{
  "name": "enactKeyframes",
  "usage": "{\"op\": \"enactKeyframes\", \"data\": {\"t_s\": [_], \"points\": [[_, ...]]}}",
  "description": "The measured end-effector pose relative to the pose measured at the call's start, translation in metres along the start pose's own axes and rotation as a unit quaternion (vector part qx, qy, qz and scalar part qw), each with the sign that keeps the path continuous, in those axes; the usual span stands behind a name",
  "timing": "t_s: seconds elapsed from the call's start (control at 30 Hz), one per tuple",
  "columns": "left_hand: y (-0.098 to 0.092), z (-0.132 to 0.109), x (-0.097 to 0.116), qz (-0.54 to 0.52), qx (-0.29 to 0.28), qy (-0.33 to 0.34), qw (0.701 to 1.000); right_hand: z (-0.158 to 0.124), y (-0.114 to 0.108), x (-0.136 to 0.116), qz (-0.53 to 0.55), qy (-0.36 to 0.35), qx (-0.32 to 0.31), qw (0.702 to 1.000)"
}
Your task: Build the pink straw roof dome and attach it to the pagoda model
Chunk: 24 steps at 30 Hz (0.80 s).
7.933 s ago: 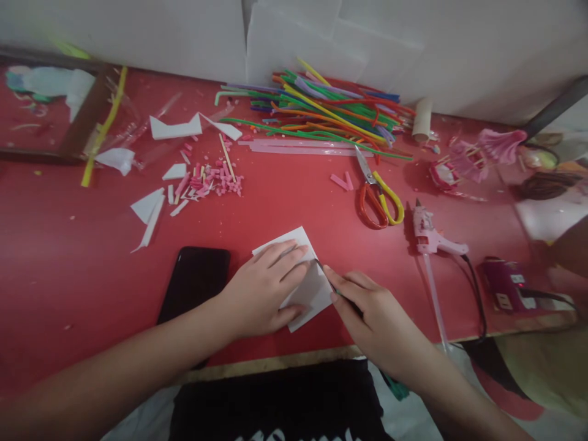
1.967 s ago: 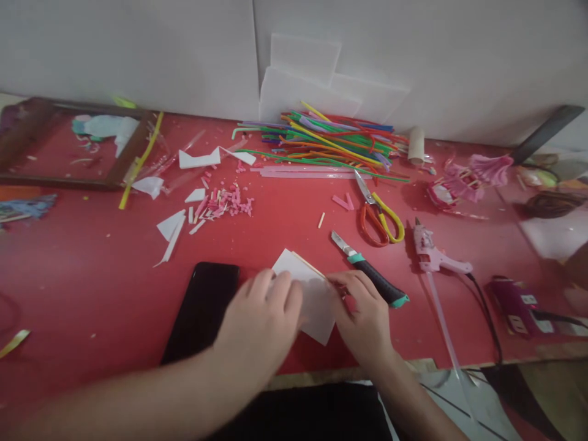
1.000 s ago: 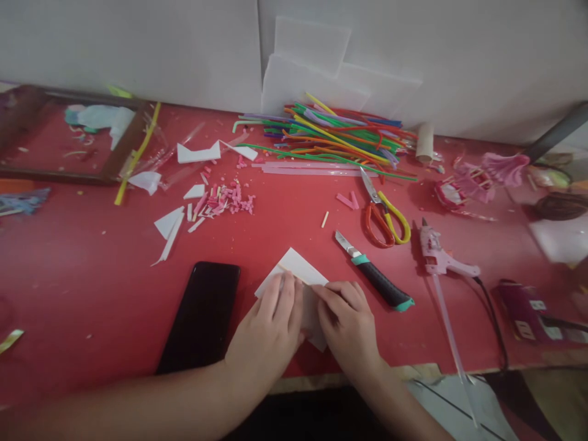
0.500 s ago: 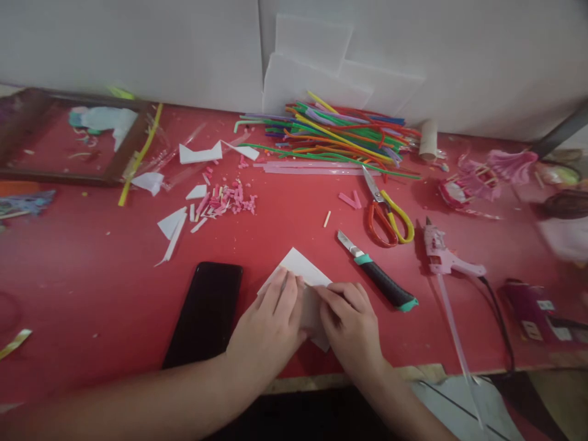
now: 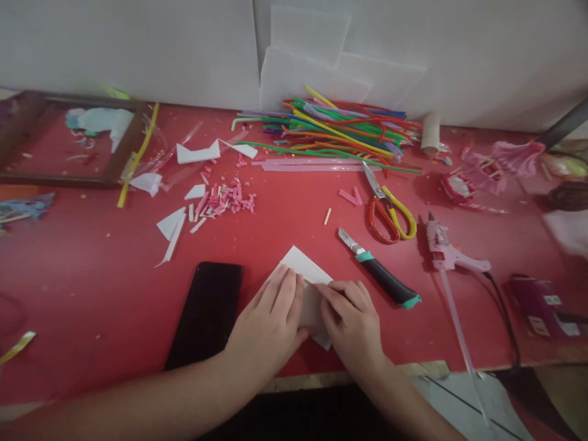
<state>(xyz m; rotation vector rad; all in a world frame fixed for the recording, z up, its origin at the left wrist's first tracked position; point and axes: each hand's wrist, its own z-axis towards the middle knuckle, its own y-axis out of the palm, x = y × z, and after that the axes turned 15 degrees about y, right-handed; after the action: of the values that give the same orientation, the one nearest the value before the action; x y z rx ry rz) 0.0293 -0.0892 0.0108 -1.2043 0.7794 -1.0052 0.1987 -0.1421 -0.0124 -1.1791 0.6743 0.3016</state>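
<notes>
A white piece of card [image 5: 313,309] lies on the red table, one corner pointing away from me, much of it under my hands. My left hand [image 5: 269,309] rests on its left part, fingers stretched out and pressing down. Close by on the right, my right hand [image 5: 351,312] has its thumb and forefinger together at a thin pale line across the card. Whether that line is a small stick or a fold I cannot tell. A black phone [image 5: 206,312] lies left of my left hand. Beyond my right hand rests a utility knife [image 5: 383,275] with its blade out.
Red-and-yellow-handled scissors [image 5: 381,208] and a pink glue gun [image 5: 445,248] lie to the right. Pink and white scraps [image 5: 229,199] are scattered left of centre. Colourful pipe cleaners [image 5: 340,131] are heaped by the wall, near a cardboard tube [image 5: 430,133]. A brown frame [image 5: 59,179] lies far left.
The camera view has shifted slightly. Both hands stay on the card in nearly the same pose, and the tools have not moved on the table.
</notes>
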Motion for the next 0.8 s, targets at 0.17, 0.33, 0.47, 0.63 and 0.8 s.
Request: {"op": "enactKeyframes", "data": {"t_s": [0.17,0.33,0.47,0.63,0.8], "points": [[0.000,0.000,0.001,0.000,-0.005,0.003,1.000,0.000,-0.001,0.001,-0.001,-0.009,-0.004,1.000],[-0.001,0.000,-0.001,0.005,-0.004,0.006,1.000,-0.002,-0.007,0.005,0.000,0.022,0.001,1.000],[-0.003,0.001,-0.002,0.007,-0.011,0.012,1.000,-0.006,-0.013,0.009,-0.005,0.046,0.017,0.999],[-0.004,0.001,-0.001,0.007,0.002,0.011,1.000,-0.010,-0.013,0.011,-0.007,0.043,0.029,0.999],[-0.002,0.000,0.001,0.003,-0.002,0.012,1.000,-0.010,-0.011,0.011,-0.021,0.037,0.030,0.999]]}}
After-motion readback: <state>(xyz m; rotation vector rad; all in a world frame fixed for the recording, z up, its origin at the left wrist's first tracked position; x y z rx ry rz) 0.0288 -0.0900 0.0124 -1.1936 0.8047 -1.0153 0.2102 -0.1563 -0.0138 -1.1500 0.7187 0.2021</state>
